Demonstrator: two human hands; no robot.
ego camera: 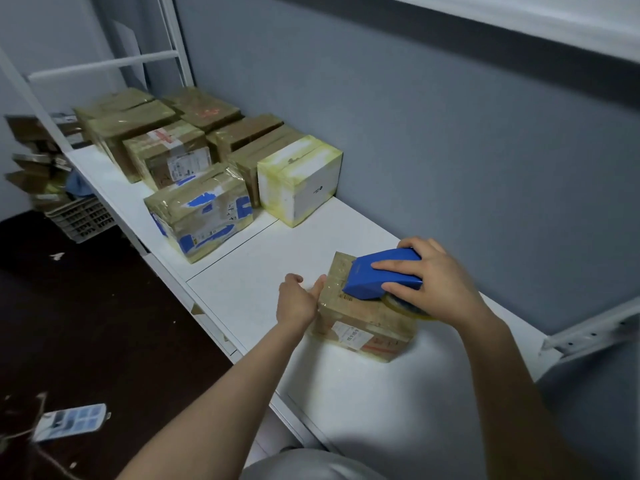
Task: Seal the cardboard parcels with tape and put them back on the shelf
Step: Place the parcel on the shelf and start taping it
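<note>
A small cardboard parcel (363, 320) with a white label lies on the white shelf (249, 282) near the grey wall. My right hand (433, 275) grips a blue tape dispenser (381, 275) that rests on top of the parcel, its tape roll (408, 306) showing underneath. My left hand (299, 299) sits at the parcel's left end, thumb against the edge, fingers loosely curled. Several taped parcels (201, 213) stand further back on the shelf, among them a white box (298, 181).
The grey wall (450, 150) runs along the shelf's right side and an upper shelf overhangs it. A white upright post (173, 39) stands at the far end. On the dark floor at left are a plastic crate (83, 220), stacked cardboard (38, 168) and a blue-white item (69, 420).
</note>
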